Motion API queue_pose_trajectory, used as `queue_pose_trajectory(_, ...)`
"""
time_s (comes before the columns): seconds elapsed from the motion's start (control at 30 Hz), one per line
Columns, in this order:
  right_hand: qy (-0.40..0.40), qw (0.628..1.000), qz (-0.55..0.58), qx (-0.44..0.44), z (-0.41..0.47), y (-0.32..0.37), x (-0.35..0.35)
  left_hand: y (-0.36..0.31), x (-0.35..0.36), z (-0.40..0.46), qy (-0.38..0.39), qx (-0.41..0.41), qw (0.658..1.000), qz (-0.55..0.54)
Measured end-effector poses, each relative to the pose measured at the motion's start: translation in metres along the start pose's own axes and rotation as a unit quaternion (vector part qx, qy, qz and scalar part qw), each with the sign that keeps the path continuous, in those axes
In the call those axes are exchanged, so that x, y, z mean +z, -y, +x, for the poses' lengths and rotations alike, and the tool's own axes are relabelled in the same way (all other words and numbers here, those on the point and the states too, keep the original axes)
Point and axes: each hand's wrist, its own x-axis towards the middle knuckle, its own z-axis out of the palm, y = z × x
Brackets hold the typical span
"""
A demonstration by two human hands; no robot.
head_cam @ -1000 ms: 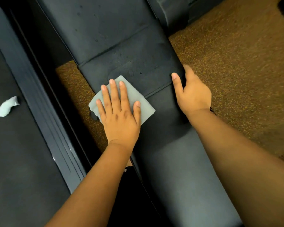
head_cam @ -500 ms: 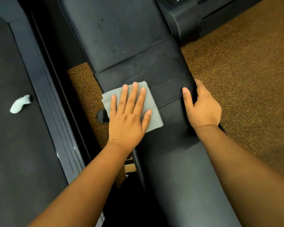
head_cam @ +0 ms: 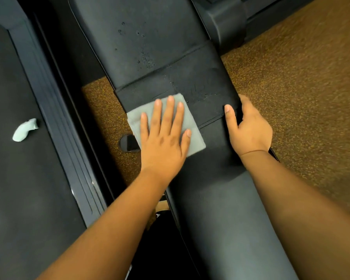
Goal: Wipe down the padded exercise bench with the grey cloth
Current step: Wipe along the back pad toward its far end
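The dark padded bench (head_cam: 220,209) runs from the bottom right up to the top middle, with a raised strap-like band (head_cam: 200,83) across it. A folded grey cloth (head_cam: 135,120) lies on the bench's left edge, at the band's near seam. My left hand (head_cam: 166,136) presses flat on the cloth with straight, spread fingers. My right hand (head_cam: 249,128) grips the bench's right edge at the band, thumb on top and fingers wrapped over the side. Small specks dot the pad (head_cam: 143,57) beyond the band.
A dark treadmill deck (head_cam: 18,188) with ribbed side rail (head_cam: 55,110) lies to the left, with a pale crumpled scrap (head_cam: 24,130) on it. Brown speckled flooring (head_cam: 301,87) surrounds the bench. A black machine base (head_cam: 224,21) stands at the top right. A dark foot (head_cam: 129,143) sits under the cloth's left edge.
My left hand has slid the cloth a little to the right along the band's seam. My right hand has kept its grip on the bench edge. The view has shifted.
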Motion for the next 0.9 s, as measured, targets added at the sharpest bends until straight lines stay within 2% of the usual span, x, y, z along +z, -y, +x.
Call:
queue_pose_trajectory(0.13, -0.001, 1.000, 0.003, 0.006, -0.001, 0.001, -0.002, -0.005, 0.002, -0.003, 0.012, -0.012, 1.000, 0.006)
queue_pose_trajectory(0.4, 0.002, 1.000, -0.002, 0.007, 0.000, 0.001, -0.002, 0.001, -0.009, 0.088, 0.006, -0.061, 0.998, -0.029)
queue_pose_trajectory(0.53, 0.004, 1.000, 0.003, 0.008, 0.001, 0.002, -0.003, -0.010, -0.005, 0.052, -0.001, -0.053, 0.998, -0.019)
queue_pose_trajectory(0.67, 0.008, 1.000, 0.004, 0.008, 0.000, 0.003, -0.003, -0.028, 0.003, 0.008, 0.024, -0.049, 0.998, -0.017)
queue_pose_trajectory(0.77, 0.012, 1.000, -0.003, 0.009, 0.001, 0.003, -0.004, -0.038, 0.006, 0.017, 0.023, -0.070, 0.997, -0.023)
queue_pose_trajectory(0.9, 0.018, 1.000, -0.001, 0.012, 0.002, 0.004, -0.005, -0.043, 0.002, 0.060, 0.009, -0.047, 0.999, -0.026)
